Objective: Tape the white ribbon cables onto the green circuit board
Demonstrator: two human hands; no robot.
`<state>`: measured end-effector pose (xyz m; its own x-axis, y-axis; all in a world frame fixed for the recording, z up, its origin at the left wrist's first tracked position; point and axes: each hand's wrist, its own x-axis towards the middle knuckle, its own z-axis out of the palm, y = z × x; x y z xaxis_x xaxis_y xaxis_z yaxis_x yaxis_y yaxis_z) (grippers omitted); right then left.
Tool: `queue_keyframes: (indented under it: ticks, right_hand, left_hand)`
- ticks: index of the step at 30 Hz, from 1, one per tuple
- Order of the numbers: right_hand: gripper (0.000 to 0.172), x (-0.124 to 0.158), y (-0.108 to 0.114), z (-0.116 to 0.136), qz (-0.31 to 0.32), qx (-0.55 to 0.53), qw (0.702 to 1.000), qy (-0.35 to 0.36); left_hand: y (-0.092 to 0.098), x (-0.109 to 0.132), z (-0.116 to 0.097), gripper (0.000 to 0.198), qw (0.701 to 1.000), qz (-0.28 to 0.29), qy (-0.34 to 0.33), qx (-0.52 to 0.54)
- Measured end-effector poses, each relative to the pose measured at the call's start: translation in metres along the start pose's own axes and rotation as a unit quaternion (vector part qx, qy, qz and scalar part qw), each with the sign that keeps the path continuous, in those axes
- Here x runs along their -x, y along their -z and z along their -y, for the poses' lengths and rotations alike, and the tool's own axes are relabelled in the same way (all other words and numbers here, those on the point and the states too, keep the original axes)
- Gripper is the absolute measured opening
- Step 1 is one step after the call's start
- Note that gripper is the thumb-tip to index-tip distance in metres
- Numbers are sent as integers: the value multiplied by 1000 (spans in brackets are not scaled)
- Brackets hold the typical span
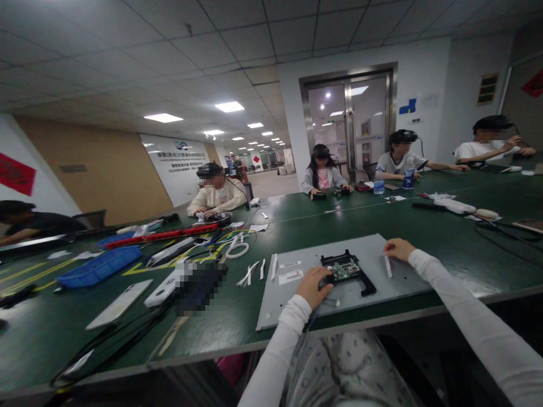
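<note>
A flat grey metal panel (305, 308) lies at the table's front edge. On it sits a black plastic frame (368, 285) around a green circuit board (344, 270). My left hand (314, 287) rests on the panel, with its fingertips at the frame's left side and the thumb apart from the index finger. A short cable end with a pale plug (337, 303) lies beside that thumb. Above the panel's right part, my right hand (397, 249) pinches the top of a narrow white strip (388, 268). Whether the strip's lower end touches the panel, I cannot tell.
Several loose white strips (247, 275) lie left of the panel, near a white ring (237, 250). Further left are a white phone (120, 304), a blue tray (100, 267) and dark cables (114, 339). Several people sit around the green table (292, 217); bottles (379, 181) stand opposite.
</note>
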<state>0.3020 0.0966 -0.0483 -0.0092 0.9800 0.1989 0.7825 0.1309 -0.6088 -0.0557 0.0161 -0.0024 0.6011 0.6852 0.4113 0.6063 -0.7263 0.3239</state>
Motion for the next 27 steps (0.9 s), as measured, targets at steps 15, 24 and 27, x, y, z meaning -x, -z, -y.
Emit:
queue_keyframes:
  ticks: [15, 24, 27]
  right_hand:
    - [20, 24, 26, 95, -61, -246, 956, 145]
    - [32, 25, -20, 136, -59, -406, 903, 122]
    - [33, 33, -37, 141, -63, -460, 883, 72]
  left_hand:
    - [7, -6, -4, 29, 994, 45, 30, -94]
    - [19, -4, 10, 28, 989, 50, 84, -112]
    - [23, -2, 3, 31, 986, 44, 107, -117]
